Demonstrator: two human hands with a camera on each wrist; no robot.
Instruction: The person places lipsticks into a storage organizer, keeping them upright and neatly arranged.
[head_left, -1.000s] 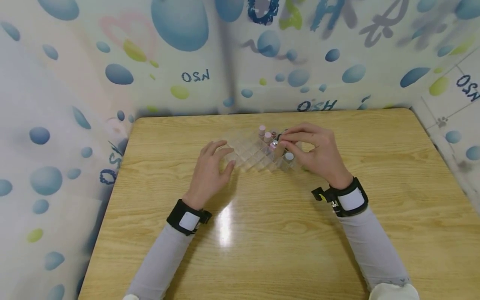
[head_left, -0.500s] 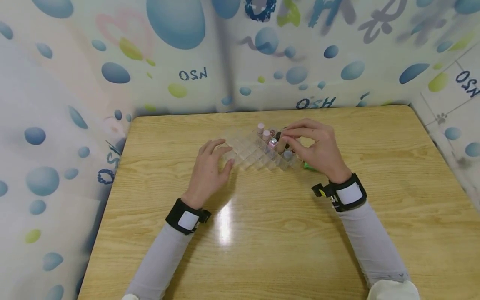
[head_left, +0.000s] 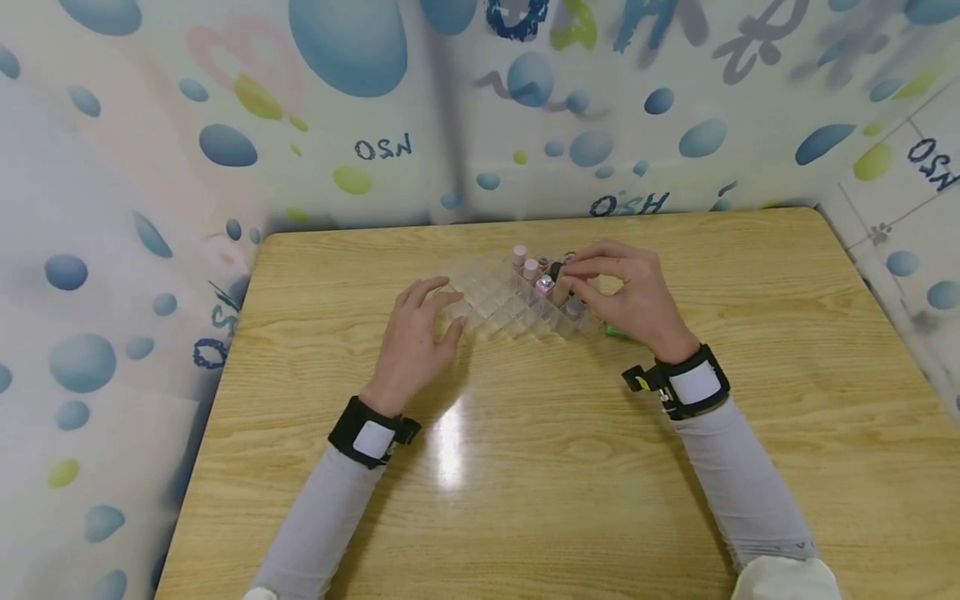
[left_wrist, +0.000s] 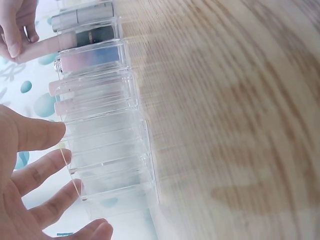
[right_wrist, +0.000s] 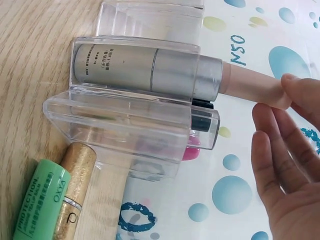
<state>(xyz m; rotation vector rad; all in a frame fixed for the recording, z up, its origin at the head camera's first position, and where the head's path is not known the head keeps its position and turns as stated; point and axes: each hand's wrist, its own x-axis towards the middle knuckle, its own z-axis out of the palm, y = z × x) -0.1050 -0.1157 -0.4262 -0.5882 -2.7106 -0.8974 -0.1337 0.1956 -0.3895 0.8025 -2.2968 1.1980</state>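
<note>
A clear lipstick organizer (head_left: 487, 307) with slanted rows of square slots stands on the table. My right hand (head_left: 630, 296) pinches the beige-pink top of a lipstick tube (right_wrist: 255, 85) between thumb and fingertips. In the left wrist view, that lipstick's dark lower part (left_wrist: 95, 36) sits inside a slot, slightly tilted. A silver tube (right_wrist: 120, 67) stands in a nearer slot and hides part of it in the right wrist view. My left hand (head_left: 411, 350) is at the organizer's left end, fingers spread, thumb and fingertips at its upper edge; whether they press cannot be told.
Pale-pink capped tubes (head_left: 520, 254) and a pink tube with a shiny top (head_left: 544, 286) fill other slots. Beside the organizer's right end lie a green lip balm (right_wrist: 40, 197) and a glittery gold tube (right_wrist: 77, 172). A patterned wall covering (head_left: 525, 108) rises behind the table.
The head view has shifted slightly. My right hand keeps its pinch on the lipstick and has barely moved; the green lip balm now shows below it. My left hand stays in place.
</note>
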